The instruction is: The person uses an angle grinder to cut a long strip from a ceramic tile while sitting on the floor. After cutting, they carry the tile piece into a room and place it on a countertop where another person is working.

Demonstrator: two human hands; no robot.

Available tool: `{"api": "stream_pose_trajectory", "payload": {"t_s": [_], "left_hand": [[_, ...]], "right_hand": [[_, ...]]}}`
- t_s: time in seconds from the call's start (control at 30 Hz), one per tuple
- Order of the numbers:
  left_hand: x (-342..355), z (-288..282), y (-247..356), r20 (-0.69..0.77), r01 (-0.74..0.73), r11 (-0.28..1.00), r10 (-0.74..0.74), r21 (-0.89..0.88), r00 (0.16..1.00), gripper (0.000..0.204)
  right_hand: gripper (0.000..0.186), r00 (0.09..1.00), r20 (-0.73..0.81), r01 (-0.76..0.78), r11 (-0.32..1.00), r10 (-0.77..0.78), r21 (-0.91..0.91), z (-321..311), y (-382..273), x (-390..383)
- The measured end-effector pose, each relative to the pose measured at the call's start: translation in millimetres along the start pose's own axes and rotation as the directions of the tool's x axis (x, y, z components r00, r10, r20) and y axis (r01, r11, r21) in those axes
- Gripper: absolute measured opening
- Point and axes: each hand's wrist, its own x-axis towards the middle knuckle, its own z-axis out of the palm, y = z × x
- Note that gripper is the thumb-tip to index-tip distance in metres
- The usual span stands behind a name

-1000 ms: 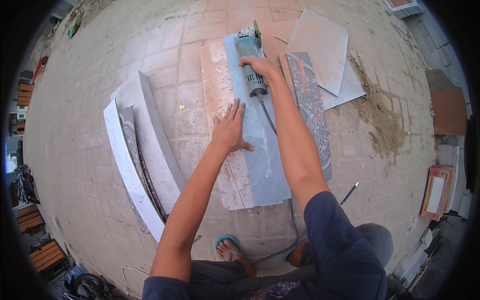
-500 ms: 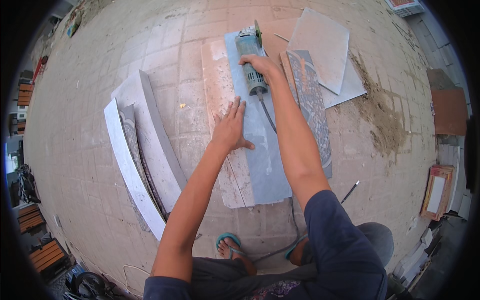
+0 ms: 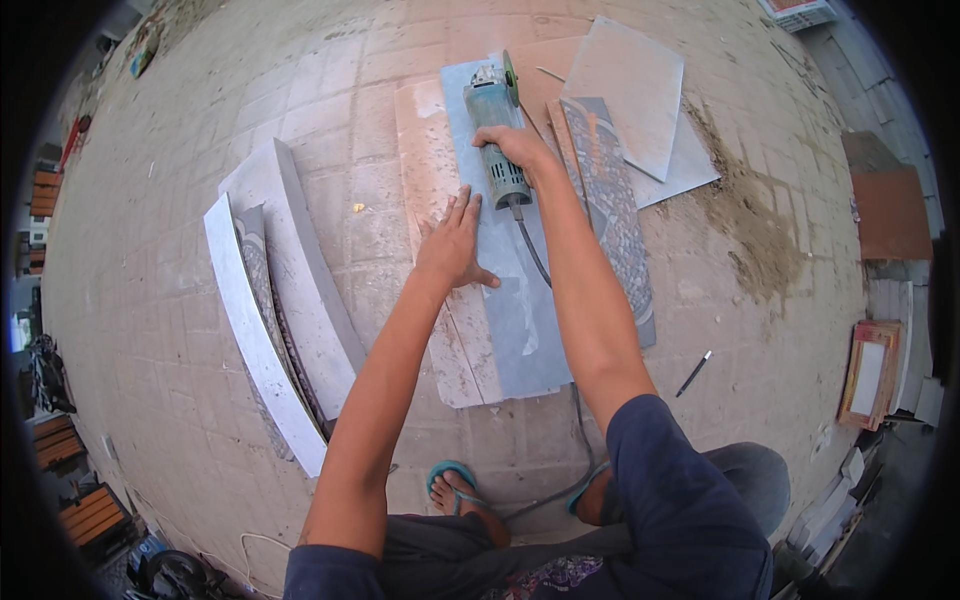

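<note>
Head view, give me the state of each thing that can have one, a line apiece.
Grinder: held; running or not, cannot tell
Green disc: fitted, standing on edge
Right grip: closed around the grinder
Blue-grey panel: lying flat, pale smears on it
Left grip: open, fingers spread, at the panel's left edge
Cord: attached to the grinder's rear
Teal sandals: worn

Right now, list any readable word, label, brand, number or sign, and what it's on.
None can be read.
Angle grinder in the right hand: no legible lettering.
Box at top right: any printing is too small and blurred.
Orange-edged stack at right: any print is too small to read.
Shirt print at the lower edge: blurred; can't tell if it includes lettering.
</note>
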Motion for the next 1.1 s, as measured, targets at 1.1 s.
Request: {"api": "stream_pose_trajectory", "payload": {"t_s": [1.1], "left_hand": [[3.3,7.0,-6.3,0.003,-0.003,0.998,0.003,0.058,1.000,0.144]], "right_hand": [[0.044,0.994,-0.086,-0.069,0.992,0.061,-0.104,-1.9,55.1,-113.8]]}}
